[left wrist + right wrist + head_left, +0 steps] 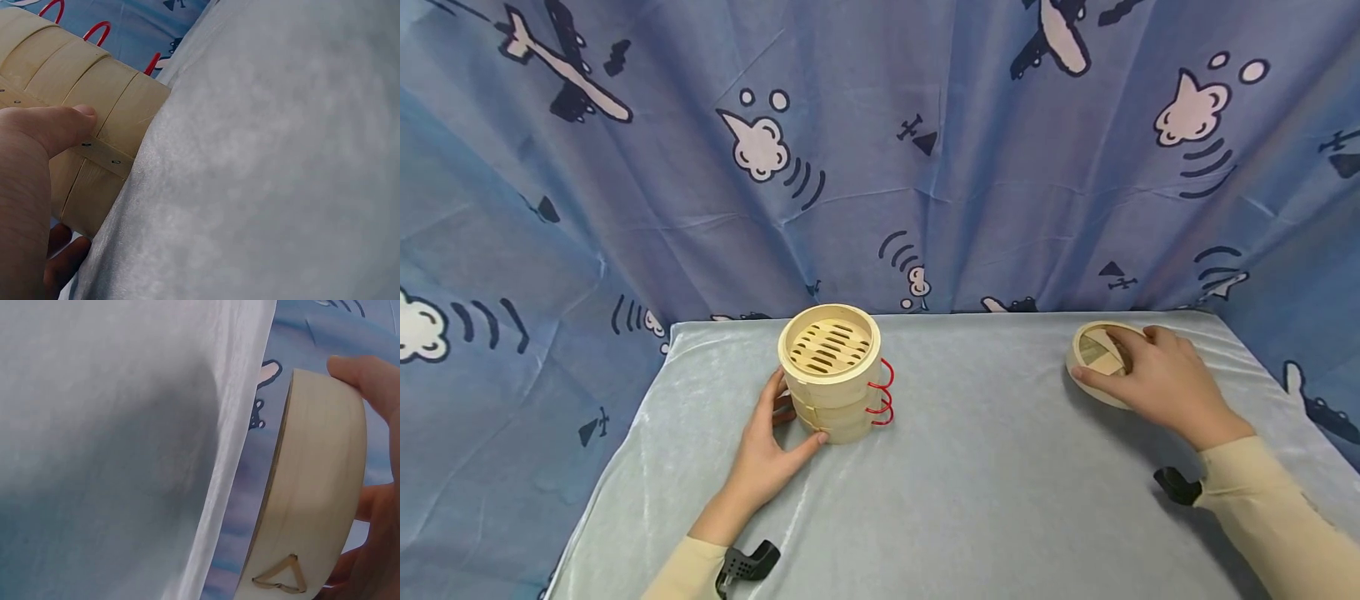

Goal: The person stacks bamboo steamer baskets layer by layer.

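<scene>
A stacked bamboo steamer (831, 392) with a slatted top tier and red loops down its right side stands upright on the table. My left hand (765, 454) grips it low, the thumb across the front and the fingers round its left side. In the left wrist view, the thumb lies on the wall of the bamboo steamer (106, 87), close to the cloth. My right hand (1165, 379) holds a round bamboo steamer lid (1081, 385) with a woven face, by its rim. The right wrist view shows the lid (312, 462) raised off the cloth, its shadow below.
A pale grey velvety cloth (970, 467) covers the table. Its back edge meets a blue curtain (865, 167) printed with planes and clouds, which also hangs along both sides. A black wrist device (752, 562) sits on the left sleeve, another (1177, 486) by the right sleeve.
</scene>
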`<state>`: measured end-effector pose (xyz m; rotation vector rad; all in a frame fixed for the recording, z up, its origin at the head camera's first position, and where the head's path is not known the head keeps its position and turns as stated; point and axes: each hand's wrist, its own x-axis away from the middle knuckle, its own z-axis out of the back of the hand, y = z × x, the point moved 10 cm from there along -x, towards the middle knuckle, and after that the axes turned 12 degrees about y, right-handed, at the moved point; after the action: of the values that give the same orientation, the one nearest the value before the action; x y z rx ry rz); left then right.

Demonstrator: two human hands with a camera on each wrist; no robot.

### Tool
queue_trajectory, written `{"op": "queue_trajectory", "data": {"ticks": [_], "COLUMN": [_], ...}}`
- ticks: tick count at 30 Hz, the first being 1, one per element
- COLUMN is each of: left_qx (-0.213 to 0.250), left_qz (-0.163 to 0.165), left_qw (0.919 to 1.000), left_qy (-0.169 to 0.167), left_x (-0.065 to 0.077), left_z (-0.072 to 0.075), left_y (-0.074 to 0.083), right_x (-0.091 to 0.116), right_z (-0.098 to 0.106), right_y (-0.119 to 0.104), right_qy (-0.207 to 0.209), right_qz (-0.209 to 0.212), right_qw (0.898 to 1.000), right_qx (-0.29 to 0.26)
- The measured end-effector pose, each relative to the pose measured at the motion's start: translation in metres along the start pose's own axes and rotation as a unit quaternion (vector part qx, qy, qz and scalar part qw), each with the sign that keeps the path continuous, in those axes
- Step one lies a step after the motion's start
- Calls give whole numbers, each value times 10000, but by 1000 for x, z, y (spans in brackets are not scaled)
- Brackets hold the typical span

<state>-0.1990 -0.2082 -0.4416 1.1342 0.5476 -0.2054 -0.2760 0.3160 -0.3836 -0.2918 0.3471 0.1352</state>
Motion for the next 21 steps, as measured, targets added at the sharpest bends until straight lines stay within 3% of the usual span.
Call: {"op": "queue_trajectory", "data": {"ticks": [9, 21], "left_qx": [-56, -78], "left_qz": [-7, -9], "left_qw": [9999, 9999], "left_qy": [-100, -127], "left_x": [2, 1], "left_z": [-1, -1], "left_y": [-3, -3], "right_x": [-6, -16], "right_z": [-4, -10], "right_y": [-28, -72], "right_qy": [15, 22], "right_qz": [88, 506], "right_qw": [9995, 9982], "right_qx": [-301, -325]}}
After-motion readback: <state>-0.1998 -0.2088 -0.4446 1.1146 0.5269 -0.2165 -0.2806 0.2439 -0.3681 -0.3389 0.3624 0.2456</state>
